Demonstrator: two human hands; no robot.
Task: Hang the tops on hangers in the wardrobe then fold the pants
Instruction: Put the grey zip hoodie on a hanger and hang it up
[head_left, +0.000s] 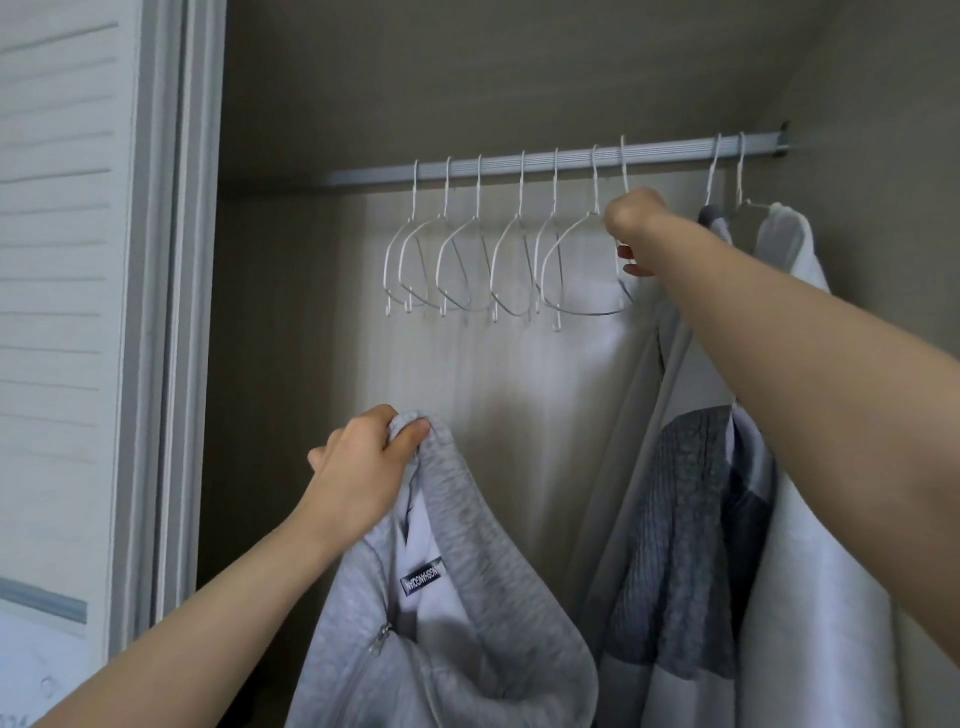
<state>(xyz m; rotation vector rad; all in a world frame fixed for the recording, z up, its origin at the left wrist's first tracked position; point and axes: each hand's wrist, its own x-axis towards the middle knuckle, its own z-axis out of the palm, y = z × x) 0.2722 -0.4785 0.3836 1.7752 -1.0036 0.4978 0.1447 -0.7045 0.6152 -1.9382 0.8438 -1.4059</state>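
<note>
— Looking into the open wardrobe (291, 104), what are we seeing on the rail (550, 158)?

— We are seeing a row of empty white wire hangers (467, 260) hanging side by side along the left and middle of the rail, and two more hooks near its right end. Those two are carrying garments already: a white top (810, 467) at the far right, and a grey and white knitted top (680, 561) just to its left, partly overlapping it.

— And what are our hands doing?

— Our right hand (635, 221) is reaching up to the rightmost of the free hangers, the one (625, 171) hooked just right of the row. Its fingers are curling around the wire just under the hook, so it is gripping that hanger while the hook is sitting on the rail.

— And the other one?

— Our left hand (363, 467) is lower, in front of the wardrobe's back wall. It is pinching a bunch of fabric at the top of a light grey zip-up hoodie (457, 623), thumb on one side, fingers folded over the other. The hoodie is dangling below that hand, its zip and a small neck label (422, 576) facing us, well below the hangers and just left of the knitted top

— Anything at the left edge?

— We are seeing the wardrobe's white slatted door (62, 312) standing there
</note>
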